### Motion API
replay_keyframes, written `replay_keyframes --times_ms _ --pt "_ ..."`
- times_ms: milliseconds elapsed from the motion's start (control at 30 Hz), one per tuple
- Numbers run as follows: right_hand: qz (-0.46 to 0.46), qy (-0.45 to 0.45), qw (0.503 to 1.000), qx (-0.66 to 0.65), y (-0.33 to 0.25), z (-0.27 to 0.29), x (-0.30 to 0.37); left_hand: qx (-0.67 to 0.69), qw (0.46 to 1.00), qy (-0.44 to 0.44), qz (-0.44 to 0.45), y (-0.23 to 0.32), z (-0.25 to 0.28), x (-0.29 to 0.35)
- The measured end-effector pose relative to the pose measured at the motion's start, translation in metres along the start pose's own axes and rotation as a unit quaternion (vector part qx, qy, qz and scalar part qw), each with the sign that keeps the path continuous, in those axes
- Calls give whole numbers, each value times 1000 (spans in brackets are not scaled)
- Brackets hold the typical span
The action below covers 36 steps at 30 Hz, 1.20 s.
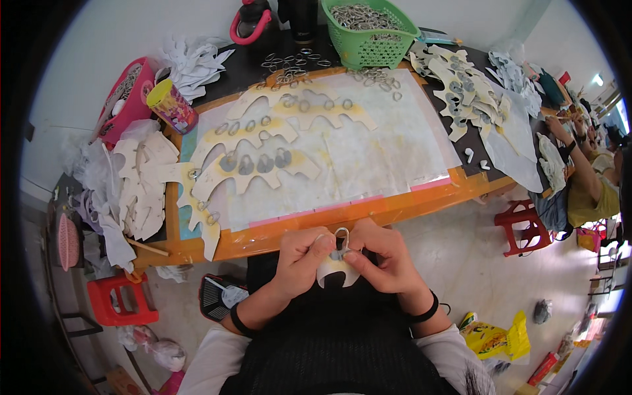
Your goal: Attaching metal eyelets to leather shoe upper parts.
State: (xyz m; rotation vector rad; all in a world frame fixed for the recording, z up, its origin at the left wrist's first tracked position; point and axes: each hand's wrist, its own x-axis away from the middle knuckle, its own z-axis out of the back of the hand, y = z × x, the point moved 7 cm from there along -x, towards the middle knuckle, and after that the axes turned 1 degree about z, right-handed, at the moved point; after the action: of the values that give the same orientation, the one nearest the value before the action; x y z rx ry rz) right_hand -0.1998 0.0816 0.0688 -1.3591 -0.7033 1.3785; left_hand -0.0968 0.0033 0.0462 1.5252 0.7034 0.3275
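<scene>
Cutout (338, 266), pale, arch-edged, with metal ring (342, 230): was pinched between thumbs and fingers of left hand (300, 261) and right hand (383, 258), before the bench (408, 203). Seemed light, thin, bendable; ring probably stiff, slick. Best hold appeared to be the flat part beside the ring.

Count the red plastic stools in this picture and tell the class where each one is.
2. One red stool is at the lower left, beyond the table's near left corner; the other red stool is at the right. More may be hidden.
</scene>
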Motion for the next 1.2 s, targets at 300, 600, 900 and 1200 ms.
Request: replay_keyframes --times_ms 300,600,900,1200 --pt "-56 28 981 -185 17 2 4 -29 999 10 -22 1 -3 -4" --pt "8 54 998 39 4 -5 4 123 990 45 45 -23 -4 5" --pt "-102 49 951 -289 36 -12 12 155 983 -91 45 -26 -10 -1" --pt "-109 49 980 -160 17 1 4 7 988 -135 77 -7 -11 -2"
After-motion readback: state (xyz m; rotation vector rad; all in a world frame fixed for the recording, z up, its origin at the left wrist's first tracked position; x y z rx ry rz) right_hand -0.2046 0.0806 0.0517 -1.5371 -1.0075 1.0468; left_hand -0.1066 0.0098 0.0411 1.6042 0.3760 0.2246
